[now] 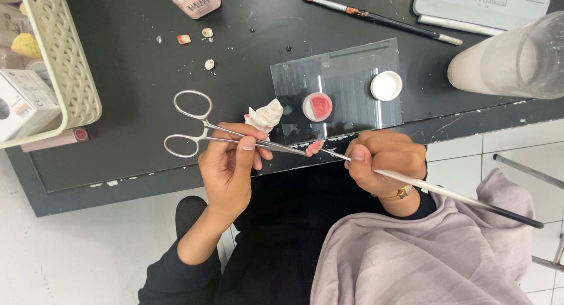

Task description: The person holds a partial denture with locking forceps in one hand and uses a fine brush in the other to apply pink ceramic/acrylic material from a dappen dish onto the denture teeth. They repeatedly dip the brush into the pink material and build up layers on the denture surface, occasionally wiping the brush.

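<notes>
My left hand (232, 164) fingers grip steel forceps (202, 135); their tip clamps a small pink tooth piece (314, 147), just beyond my fingertips. My right hand (385, 161) fingers pinch a brush (446, 193) touching it, above the tabletop (135, 88).

I see a bright, evenly lit view from above, under soft, diffuse light. Shadows are faint: only a thin, soft one under the forceps (202, 129) on the dark table (135, 93). The glass slab (352, 70) at centre shows pale streaky glare. Centre is sharp. The cup (517, 61) at upper right and the basket (64, 58) at upper left look soft and slightly stretched. The white floor at lower left is near washed out.
</notes>
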